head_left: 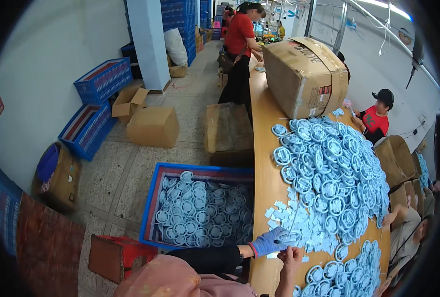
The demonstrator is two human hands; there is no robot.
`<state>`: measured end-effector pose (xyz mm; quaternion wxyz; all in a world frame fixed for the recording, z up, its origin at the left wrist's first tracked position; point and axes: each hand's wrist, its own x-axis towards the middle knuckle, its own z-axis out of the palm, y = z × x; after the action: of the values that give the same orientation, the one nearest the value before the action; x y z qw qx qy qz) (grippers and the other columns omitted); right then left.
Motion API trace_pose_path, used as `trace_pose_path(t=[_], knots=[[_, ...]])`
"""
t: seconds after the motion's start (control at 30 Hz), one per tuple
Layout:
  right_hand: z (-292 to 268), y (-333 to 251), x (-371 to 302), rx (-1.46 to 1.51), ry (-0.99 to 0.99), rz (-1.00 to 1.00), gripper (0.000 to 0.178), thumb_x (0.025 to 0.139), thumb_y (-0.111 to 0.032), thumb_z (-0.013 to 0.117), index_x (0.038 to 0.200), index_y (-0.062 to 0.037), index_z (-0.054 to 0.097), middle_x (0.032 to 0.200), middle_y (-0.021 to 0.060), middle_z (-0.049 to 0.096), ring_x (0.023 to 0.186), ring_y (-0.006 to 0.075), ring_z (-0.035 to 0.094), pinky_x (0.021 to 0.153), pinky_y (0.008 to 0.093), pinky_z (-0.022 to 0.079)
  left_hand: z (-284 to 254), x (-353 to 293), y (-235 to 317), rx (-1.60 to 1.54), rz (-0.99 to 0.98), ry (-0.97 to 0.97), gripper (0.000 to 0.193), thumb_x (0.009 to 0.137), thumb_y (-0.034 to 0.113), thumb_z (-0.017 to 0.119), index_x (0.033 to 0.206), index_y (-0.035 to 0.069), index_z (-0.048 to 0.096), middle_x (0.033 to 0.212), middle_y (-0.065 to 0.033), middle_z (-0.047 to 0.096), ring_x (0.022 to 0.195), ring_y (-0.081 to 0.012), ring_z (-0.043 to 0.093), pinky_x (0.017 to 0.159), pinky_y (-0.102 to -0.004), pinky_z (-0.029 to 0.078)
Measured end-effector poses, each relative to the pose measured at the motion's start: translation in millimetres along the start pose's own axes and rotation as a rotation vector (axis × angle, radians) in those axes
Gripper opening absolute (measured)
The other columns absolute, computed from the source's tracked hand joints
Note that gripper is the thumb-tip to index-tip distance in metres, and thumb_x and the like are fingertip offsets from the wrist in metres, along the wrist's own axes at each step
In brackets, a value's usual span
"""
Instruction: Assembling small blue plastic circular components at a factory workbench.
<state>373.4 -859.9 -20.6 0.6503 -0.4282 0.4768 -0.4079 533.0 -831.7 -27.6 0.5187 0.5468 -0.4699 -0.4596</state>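
Note:
My left hand (269,241), in a purple-blue knit glove, is closed around a light-blue plastic part (290,238) at the table's near-left edge. Just below it, my bare right hand (291,255) has its fingers pinched together by the part's lower edge; what they grip is too small to make out. Beside both hands spreads a scatter of small flat light-blue pieces (306,230). Beyond it rises a large heap of round light-blue plastic parts (336,163) with rings and thin cords. A smaller pile of similar parts (344,274) lies to the right of my hands.
A blue crate (153,198) of similar parts stands left of the wooden table (264,173). A big cardboard box (304,74) sits at the table's far end. People work beyond it and along the right side. More cartons (153,126) and blue crates (103,79) line the left floor.

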Motion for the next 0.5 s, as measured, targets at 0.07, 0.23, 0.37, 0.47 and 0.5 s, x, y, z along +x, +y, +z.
trace_pose_path(t=[0.07,0.23,0.37,0.47,0.5], knots=[[-14.7,4.2,-1.7,-0.248,-0.028,-0.08,0.017,0.088,-0.019,0.064,0.094,-0.006,0.055,0.075,0.0029,0.059,0.061,0.0101,0.054,0.056,0.0262,0.049,5.9,-13.7,1.6,-0.036,-0.028,0.009,0.065,0.08,0.035,0.072,0.126,0.0,0.042,0.112,-0.0145,0.057,0.106,-0.0229,0.055,0.091,-0.0322,0.044],[-18.4,-1.6,-42.3,-0.106,-0.029,-0.121,0.037,0.087,-0.02,0.065,0.119,-0.0095,0.05,0.102,0.0025,0.059,0.08,0.0116,0.057,0.064,0.0276,0.052,11.2,-37.0,-7.3,-0.336,-0.006,-0.145,0.058,0.081,0.029,0.072,0.122,0.001,0.044,0.11,-0.0111,0.057,0.103,-0.0164,0.053,0.088,-0.0312,0.045],[-34.2,3.2,-62.3,0.11,-0.198,0.057,0.038,0.087,-0.016,0.065,0.122,-0.0114,0.05,0.106,0.0033,0.061,0.091,0.0165,0.062,0.069,0.0328,0.056,16.9,-57.5,-5.5,-0.126,0.018,-0.196,0.067,0.074,0.032,0.078,0.125,0.005,0.042,0.11,-0.0131,0.058,0.099,-0.0191,0.057,0.083,-0.0319,0.048],[-36.3,0.1,-76.2,0.126,-0.117,-0.007,0.034,0.087,-0.015,0.065,0.118,-0.0102,0.052,0.103,0.0028,0.062,0.086,0.0155,0.063,0.067,0.0324,0.056,21.7,-69.5,24.7,0.059,-0.003,-0.169,0.076,0.07,0.037,0.08,0.127,0.006,0.041,0.109,-0.0157,0.06,0.099,-0.0237,0.059,0.083,-0.0347,0.048],[-40.0,1.2,-77.2,0.119,-0.076,-0.031,0.032,0.087,-0.015,0.065,0.116,-0.0095,0.052,0.101,0.0027,0.062,0.085,0.0148,0.063,0.067,0.0313,0.056,21.8,-70.8,36.3,0.159,-0.083,-0.158,0.081,0.067,0.04,0.08,0.129,0.006,0.039,0.108,-0.0172,0.061,0.099,-0.0264,0.061,0.084,-0.036,0.048]])
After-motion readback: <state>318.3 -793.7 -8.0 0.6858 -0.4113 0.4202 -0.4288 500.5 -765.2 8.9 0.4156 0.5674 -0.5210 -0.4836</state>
